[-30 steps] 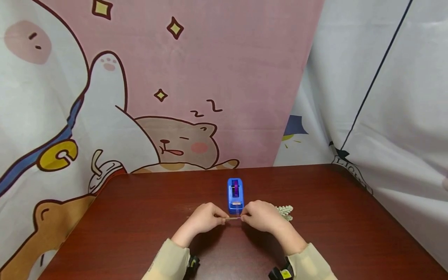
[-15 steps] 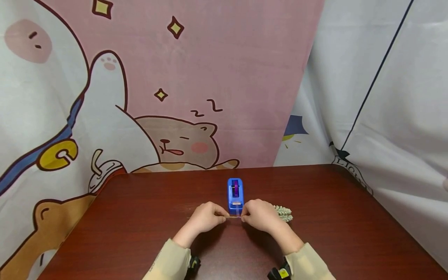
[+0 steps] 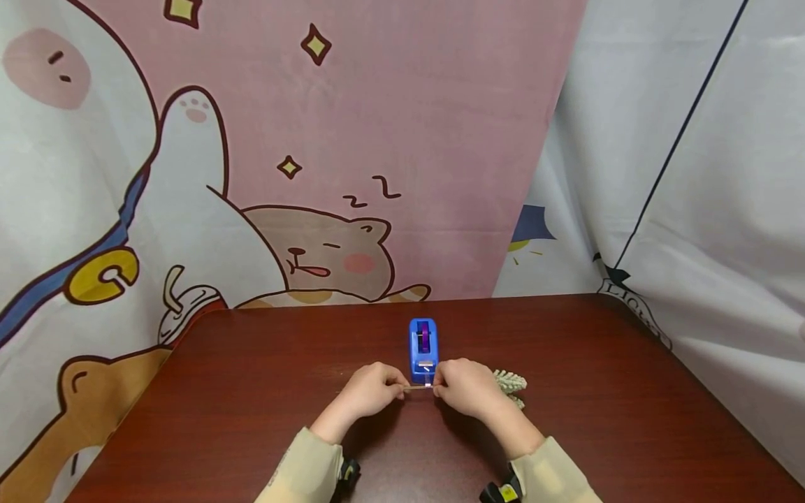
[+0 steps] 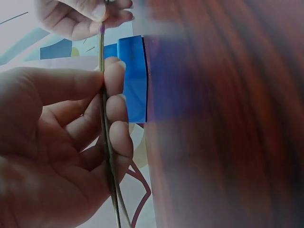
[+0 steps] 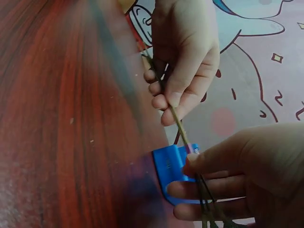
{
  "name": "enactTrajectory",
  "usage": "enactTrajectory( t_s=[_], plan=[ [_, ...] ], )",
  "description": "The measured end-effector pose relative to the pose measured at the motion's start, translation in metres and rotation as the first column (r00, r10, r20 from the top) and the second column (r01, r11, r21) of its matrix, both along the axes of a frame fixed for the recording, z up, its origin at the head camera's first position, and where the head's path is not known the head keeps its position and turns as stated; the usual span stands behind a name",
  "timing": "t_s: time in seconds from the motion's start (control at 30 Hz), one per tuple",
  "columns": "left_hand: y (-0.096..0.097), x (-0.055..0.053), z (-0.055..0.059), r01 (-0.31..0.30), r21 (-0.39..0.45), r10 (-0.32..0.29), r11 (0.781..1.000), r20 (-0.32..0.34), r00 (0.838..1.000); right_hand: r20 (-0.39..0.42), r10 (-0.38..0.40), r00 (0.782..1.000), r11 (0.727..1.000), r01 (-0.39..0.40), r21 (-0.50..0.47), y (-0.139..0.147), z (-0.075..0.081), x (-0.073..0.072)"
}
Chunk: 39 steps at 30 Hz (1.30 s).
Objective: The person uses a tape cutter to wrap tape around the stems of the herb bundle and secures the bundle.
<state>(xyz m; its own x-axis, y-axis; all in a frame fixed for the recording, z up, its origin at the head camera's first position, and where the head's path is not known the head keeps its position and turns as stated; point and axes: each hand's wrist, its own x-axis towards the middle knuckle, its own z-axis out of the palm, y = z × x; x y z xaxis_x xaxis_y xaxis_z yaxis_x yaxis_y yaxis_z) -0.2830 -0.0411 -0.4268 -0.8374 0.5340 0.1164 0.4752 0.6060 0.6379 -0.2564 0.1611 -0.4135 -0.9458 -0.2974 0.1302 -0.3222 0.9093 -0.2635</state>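
A bundle of thin stems (image 4: 102,61) is held level by both hands. My left hand (image 3: 371,391) pinches it between thumb and fingers, with stem ends running down past the palm in the left wrist view. My right hand (image 3: 470,388) pinches the bundle close to the pale green, wheat-like heads (image 3: 511,381), which stick out beyond it. A purplish band of tape (image 5: 190,148) lies on the stems at the right fingertips. From the blue tape dispenser (image 3: 414,358), a short clear strip of tape (image 3: 428,378) reaches down to the stems.
The dispenser stands just beyond both hands on the dark red-brown table (image 3: 270,370), its purple roll (image 3: 424,339) on top. A printed cartoon cloth (image 3: 440,175) hangs behind the table. White cloth (image 3: 711,223) hangs along the right side.
The stems have moved slightly nearer the dispenser, and the tape strip looks shorter. The pale heads have turned and now spread apart. Both hands keep their pinch.
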Motion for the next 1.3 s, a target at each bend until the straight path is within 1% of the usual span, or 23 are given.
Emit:
enactTrajectory(
  t_s=[0.13, 0.27, 0.43, 0.6, 0.67, 0.77, 0.87, 0.93, 1.1, 1.3],
  plan=[
    [0.000, 0.000, 0.001, -0.027, 0.019, 0.027, 0.999, -0.015, 1.000, -0.002, 0.001, 1.000, 1.000, -0.001, 0.022, -0.001, 0.003, 0.002],
    [0.000, 0.000, 0.002, -0.054, 0.027, 0.054, 0.998, -0.028, 0.998, -0.017, 0.006, 1.000, 1.000, -0.006, 0.014, -0.001, 0.006, 0.003],
    [0.001, 0.000, 0.001, -0.069, 0.028, 0.070, 0.997, -0.041, 0.997, -0.032, 0.006, 0.999, 1.000, -0.007, -0.016, 0.000, 0.003, 0.001],
    [0.001, 0.001, 0.000, -0.077, 0.038, 0.078, 0.996, -0.051, 0.996, -0.065, 0.001, 0.998, 0.999, -0.003, -0.034, 0.001, -0.001, -0.002],
    [0.002, 0.000, -0.001, -0.086, 0.033, 0.088, 0.996, -0.060, 0.994, -0.087, -0.002, 0.996, 1.000, -0.001, -0.031, 0.001, -0.002, -0.003],
    [0.003, 0.000, -0.002, -0.097, 0.001, 0.097, 0.995, -0.088, 0.991, -0.122, -0.004, 0.993, 1.000, 0.002, -0.013, 0.000, -0.003, -0.004],
    [0.003, 0.001, -0.001, -0.086, -0.027, 0.082, 0.996, -0.121, 0.989, -0.153, -0.005, 0.988, 1.000, 0.006, 0.003, -0.001, -0.004, -0.004],
    [0.004, 0.002, 0.000, -0.078, -0.037, 0.073, 0.996, -0.128, 0.989, -0.164, -0.010, 0.986, 1.000, 0.012, 0.007, -0.002, -0.005, -0.004],
    [0.004, 0.002, 0.000, -0.083, -0.022, 0.080, 0.996, -0.126, 0.989, -0.153, -0.021, 0.988, 1.000, 0.019, -0.009, -0.003, -0.006, -0.004],
    [0.003, 0.002, -0.001, -0.094, -0.004, 0.092, 0.996, -0.148, 0.985, -0.138, -0.010, 0.990, 1.000, 0.010, 0.000, -0.003, -0.005, -0.004]
  ],
)
